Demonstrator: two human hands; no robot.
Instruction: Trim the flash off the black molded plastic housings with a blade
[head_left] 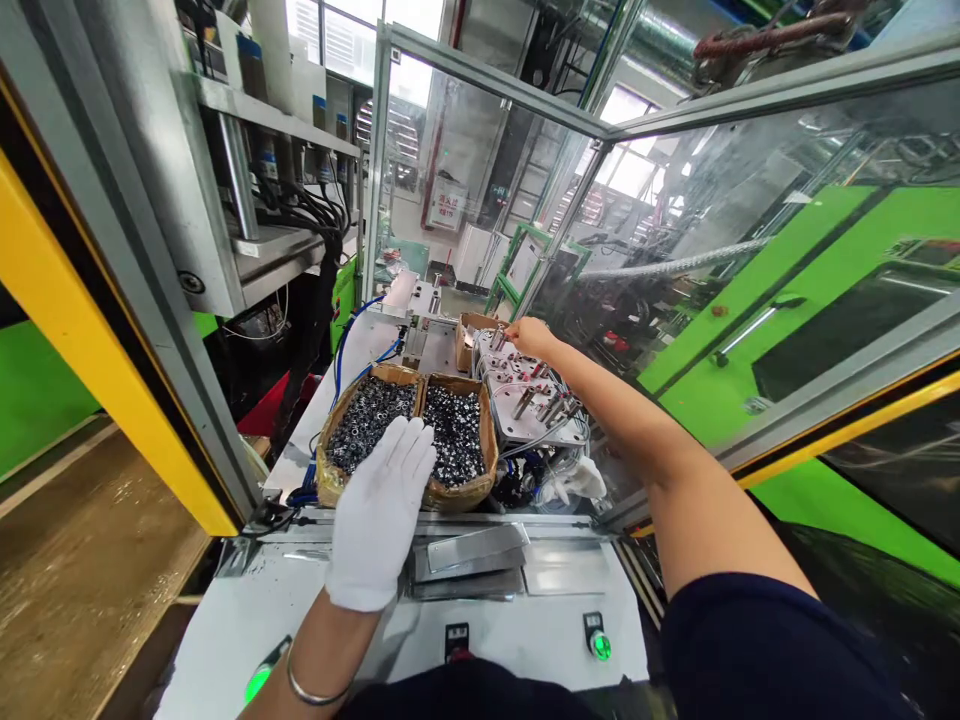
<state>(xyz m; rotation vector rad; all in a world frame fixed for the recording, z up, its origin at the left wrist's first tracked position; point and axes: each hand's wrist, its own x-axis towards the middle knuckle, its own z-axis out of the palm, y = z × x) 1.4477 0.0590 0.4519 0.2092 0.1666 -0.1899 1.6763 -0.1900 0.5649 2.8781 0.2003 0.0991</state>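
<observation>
My left hand [381,515], in a white glove, is held open with the fingers stretched out. It is in front of two cardboard boxes full of small parts: dark metal rings [375,405] on the left and small black and shiny pieces [452,432] on the right. My bare right hand [531,338] reaches out to the far end of a metal fixture plate [517,425]. Its fingers are closed beside an upright metal post [499,338]; what they hold, if anything, is too small to make out. Several metal pins [553,408] stand on the plate's near end.
Flat metal plates [480,550] lie on the white panel nearby, by green-lit buttons [600,645]. A small cardboard box [471,340] stands behind the fixture. White cloth [574,482] lies at its near side. Machine blocks [277,240] overhang at left; a framed clear guard [480,130] encloses the back and right.
</observation>
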